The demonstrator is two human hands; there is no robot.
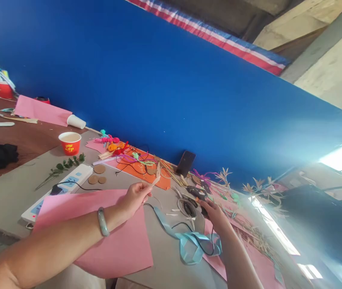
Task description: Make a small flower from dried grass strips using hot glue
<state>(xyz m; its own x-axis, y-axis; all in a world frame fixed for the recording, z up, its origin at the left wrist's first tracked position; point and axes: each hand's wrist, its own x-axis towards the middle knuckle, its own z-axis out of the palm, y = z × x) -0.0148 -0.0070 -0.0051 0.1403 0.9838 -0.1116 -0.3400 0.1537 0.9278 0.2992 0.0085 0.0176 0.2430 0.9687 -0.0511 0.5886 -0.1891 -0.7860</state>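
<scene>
My left hand [137,195], a bangle on its wrist, pinches a thin pale strip [156,176], perhaps paper or dried leaf, above the table. Beneath that forearm lies a large pink paper sheet [122,251]. Over on the right, my right hand [214,213] has its fingers curled round the dark handle of a black corded tool that looks like a hot glue gun [197,192]. My fingers partly hide its grip. A clear roll of tape [188,207] is close by. Light blue ribbon [189,245] lies tangled with a black cord below this hand.
A white power strip [79,176] with a black plug lies left, near a green leaf sprig [65,164], cork discs [99,168] and a red paper cup [70,143]. Pipe cleaners and pompoms [115,146] cover orange paper [161,182]. A phone [185,162] leans on the blue wall [128,80].
</scene>
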